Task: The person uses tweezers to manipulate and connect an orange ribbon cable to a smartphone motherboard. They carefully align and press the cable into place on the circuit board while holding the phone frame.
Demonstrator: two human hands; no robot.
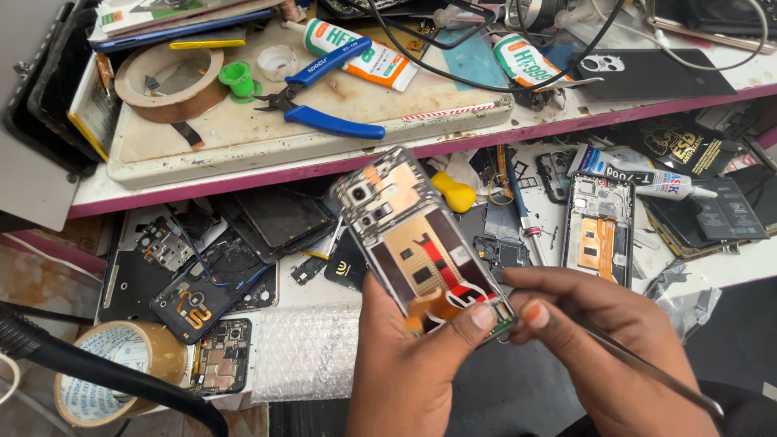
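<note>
My left hand [413,356] grips the lower end of an opened phone frame [413,235], back side up, showing camera modules at its top and a copper-coloured plate with red and orange flex strips. My left thumb presses on the orange strip near the bottom edge. My right hand [599,340] holds thin metal tweezers [647,368], with the fingertips pinched close to the frame's lower right corner. The tweezers' shaft runs down to the right past my wrist.
A second open phone [599,231] lies on the bench to the right, beside a glue tube [647,174]. Blue-handled pliers [324,93], tape rolls [166,81] and more glue tubes sit on the upper shelf. Phone parts, bubble wrap [312,348] and a brown tape roll [121,368] lie left.
</note>
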